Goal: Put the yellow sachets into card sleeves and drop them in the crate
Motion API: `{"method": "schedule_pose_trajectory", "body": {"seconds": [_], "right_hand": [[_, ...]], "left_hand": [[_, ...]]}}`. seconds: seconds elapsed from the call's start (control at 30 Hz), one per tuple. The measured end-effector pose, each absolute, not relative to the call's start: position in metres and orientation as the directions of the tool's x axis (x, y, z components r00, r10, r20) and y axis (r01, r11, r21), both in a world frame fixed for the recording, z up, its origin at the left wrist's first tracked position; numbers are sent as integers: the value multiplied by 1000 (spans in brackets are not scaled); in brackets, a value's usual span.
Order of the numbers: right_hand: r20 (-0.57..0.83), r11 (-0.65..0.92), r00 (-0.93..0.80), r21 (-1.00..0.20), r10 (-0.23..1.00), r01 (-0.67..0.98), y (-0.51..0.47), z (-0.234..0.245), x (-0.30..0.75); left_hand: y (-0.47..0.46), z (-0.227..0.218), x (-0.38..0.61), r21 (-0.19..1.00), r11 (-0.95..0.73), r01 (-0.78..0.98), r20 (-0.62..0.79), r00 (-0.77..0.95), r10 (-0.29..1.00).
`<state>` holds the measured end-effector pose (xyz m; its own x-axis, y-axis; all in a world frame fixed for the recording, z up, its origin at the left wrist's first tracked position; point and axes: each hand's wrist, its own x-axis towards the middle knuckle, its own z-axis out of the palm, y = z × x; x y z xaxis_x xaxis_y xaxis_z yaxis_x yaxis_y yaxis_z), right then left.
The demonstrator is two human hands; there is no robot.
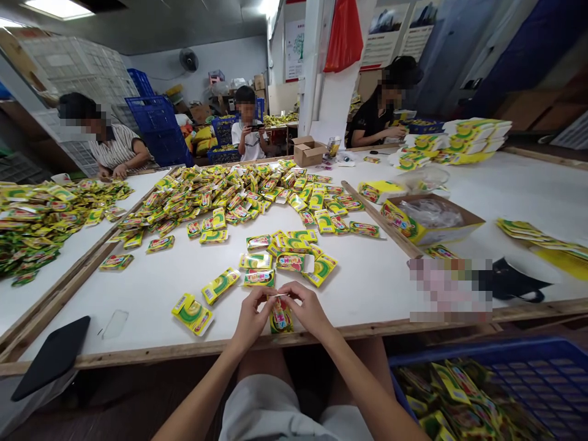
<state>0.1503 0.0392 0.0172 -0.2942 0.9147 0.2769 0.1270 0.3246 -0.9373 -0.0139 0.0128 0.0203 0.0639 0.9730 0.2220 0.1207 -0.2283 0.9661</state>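
Both my hands meet at the near edge of the white table [367, 282]. My left hand [252, 318] and my right hand [307, 309] pinch the top of one small yellow-green packet [280, 315], which hangs upright between them. Just beyond my fingers lie several loose packets of the same kind [285, 257]. Two more packets [192, 313] lie to the left of my left hand. A big heap of packets [229, 193] covers the far middle of the table.
A blue crate [542, 380] with packets stands low at my right. An open cardboard box [432, 220] and a wooden strip [376, 217] lie right of centre. A black phone [52, 355] rests at the near left edge. Three other people sit at the far side.
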Motion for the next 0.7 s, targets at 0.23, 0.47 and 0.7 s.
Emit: {"method": "schedule_pose_trajectory", "body": {"seconds": [0.23, 0.47, 0.7], "right_hand": [[248, 289, -203, -935, 947, 204, 37, 24, 143], [189, 239, -229, -947, 955, 213, 43, 26, 146], [188, 223, -252, -968, 949, 118, 27, 28, 147]], "left_hand": [[12, 24, -8, 979, -150, 135, 156, -30, 987], [20, 17, -10, 989, -112, 93, 119, -71, 990], [7, 22, -18, 944, -227, 241, 219, 58, 974]]}}
